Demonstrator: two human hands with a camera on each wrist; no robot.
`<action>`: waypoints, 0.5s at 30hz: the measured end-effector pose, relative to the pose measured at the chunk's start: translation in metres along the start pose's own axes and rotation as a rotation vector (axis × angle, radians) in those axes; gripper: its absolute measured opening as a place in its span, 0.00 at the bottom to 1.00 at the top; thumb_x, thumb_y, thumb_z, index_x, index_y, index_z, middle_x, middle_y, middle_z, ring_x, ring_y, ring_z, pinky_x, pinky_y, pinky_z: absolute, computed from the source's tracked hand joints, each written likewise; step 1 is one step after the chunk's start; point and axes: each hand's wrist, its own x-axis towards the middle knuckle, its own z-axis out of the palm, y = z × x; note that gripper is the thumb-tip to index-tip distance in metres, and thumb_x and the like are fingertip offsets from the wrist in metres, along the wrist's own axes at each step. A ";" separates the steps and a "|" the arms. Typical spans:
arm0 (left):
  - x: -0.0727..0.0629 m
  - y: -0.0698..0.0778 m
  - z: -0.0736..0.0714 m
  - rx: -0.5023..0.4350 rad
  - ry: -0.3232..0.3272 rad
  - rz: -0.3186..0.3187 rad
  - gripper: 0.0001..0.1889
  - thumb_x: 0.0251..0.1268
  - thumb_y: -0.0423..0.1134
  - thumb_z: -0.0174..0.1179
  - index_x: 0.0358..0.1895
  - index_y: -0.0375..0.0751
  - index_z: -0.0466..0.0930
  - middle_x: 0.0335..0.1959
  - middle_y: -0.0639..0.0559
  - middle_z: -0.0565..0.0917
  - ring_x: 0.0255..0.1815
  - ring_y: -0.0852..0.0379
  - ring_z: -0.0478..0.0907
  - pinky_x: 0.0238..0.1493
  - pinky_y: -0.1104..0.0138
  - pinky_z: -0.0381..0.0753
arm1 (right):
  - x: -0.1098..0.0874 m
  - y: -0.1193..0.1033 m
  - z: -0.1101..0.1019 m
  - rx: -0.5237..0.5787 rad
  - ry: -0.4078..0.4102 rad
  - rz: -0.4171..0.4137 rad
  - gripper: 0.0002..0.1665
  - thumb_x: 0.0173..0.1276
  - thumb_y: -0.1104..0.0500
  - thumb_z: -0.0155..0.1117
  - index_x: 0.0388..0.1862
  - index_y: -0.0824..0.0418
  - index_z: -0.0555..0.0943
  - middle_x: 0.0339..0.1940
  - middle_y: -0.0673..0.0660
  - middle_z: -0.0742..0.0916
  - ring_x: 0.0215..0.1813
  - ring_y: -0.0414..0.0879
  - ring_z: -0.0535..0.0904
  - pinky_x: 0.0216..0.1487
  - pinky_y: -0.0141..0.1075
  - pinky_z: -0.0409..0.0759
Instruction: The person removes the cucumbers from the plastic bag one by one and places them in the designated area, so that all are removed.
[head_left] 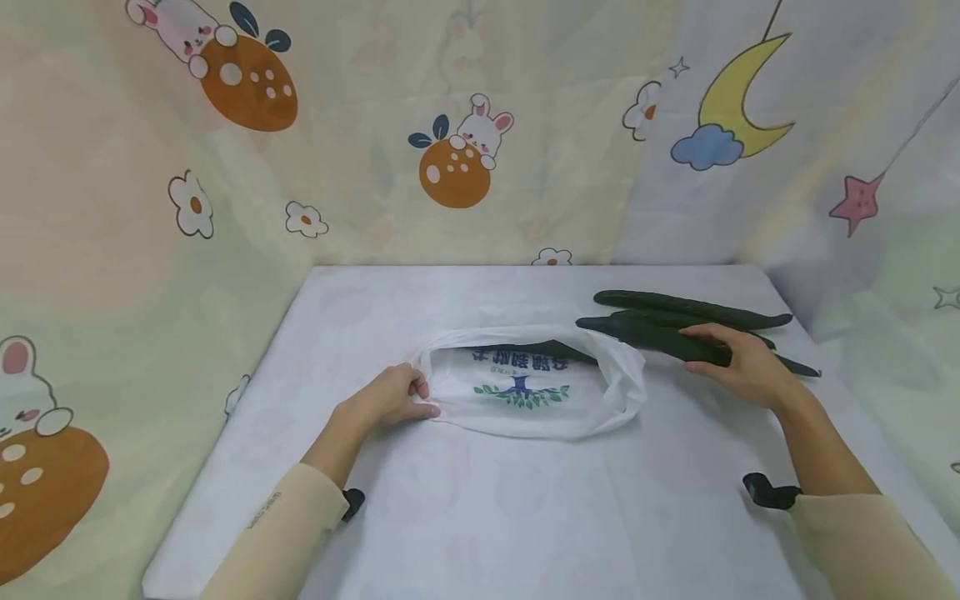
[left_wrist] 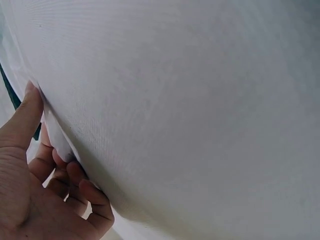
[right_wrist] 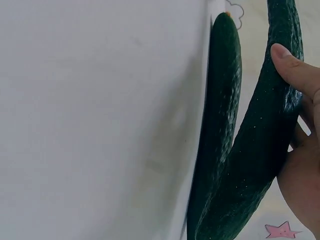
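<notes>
A white plastic bag (head_left: 525,421) with blue lettering and a green tree print lies at the middle of the table, its mouth spread. Inside it a dark green cucumber (head_left: 558,350) shows. My left hand (head_left: 390,396) pinches the bag's left edge between thumb and fingers; the left wrist view shows the thumb (left_wrist: 27,110) on the plastic. To the right, my right hand (head_left: 738,367) grips a cucumber (right_wrist: 265,125) around its middle. The tip of that cucumber reaches the bag's right rim. Two other cucumbers lie behind it, one at the back (head_left: 690,307) and one partly hidden.
The white table (head_left: 450,517) ends at a straight back edge. Behind and beside it hangs a patterned cloth (head_left: 360,150) with rabbits, flowers and a moon. Dark wrist straps (head_left: 768,492) show at both sleeves.
</notes>
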 end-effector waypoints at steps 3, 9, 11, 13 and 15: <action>-0.001 0.000 -0.002 0.003 0.009 0.011 0.18 0.56 0.52 0.77 0.34 0.46 0.79 0.33 0.51 0.75 0.36 0.54 0.71 0.41 0.61 0.70 | -0.005 0.005 -0.001 -0.014 -0.014 0.012 0.32 0.67 0.54 0.75 0.68 0.56 0.76 0.69 0.71 0.77 0.71 0.74 0.67 0.61 0.74 0.65; -0.003 0.001 -0.005 -0.007 0.010 0.000 0.18 0.56 0.52 0.77 0.35 0.46 0.79 0.33 0.51 0.74 0.37 0.54 0.70 0.41 0.61 0.69 | -0.008 0.014 -0.003 -0.041 -0.035 0.003 0.33 0.67 0.57 0.75 0.69 0.56 0.75 0.69 0.71 0.77 0.70 0.74 0.67 0.60 0.73 0.66; -0.004 0.001 -0.004 -0.012 0.009 -0.003 0.18 0.57 0.52 0.77 0.35 0.46 0.78 0.33 0.51 0.73 0.36 0.54 0.70 0.40 0.61 0.68 | -0.008 0.018 -0.004 -0.054 -0.035 -0.004 0.32 0.67 0.56 0.75 0.68 0.56 0.75 0.68 0.71 0.77 0.70 0.74 0.68 0.60 0.72 0.66; -0.004 0.002 -0.003 -0.017 0.007 0.005 0.18 0.57 0.51 0.77 0.34 0.45 0.79 0.32 0.51 0.73 0.36 0.54 0.70 0.39 0.62 0.68 | -0.008 0.022 -0.004 -0.069 -0.043 -0.005 0.32 0.68 0.56 0.74 0.68 0.56 0.75 0.68 0.71 0.77 0.69 0.75 0.68 0.60 0.73 0.66; -0.005 0.002 -0.001 -0.019 0.006 0.012 0.18 0.57 0.51 0.77 0.34 0.45 0.79 0.32 0.51 0.73 0.35 0.54 0.69 0.39 0.62 0.68 | -0.010 0.027 -0.004 -0.073 -0.053 0.003 0.32 0.67 0.57 0.74 0.68 0.56 0.75 0.68 0.72 0.77 0.69 0.75 0.68 0.60 0.73 0.66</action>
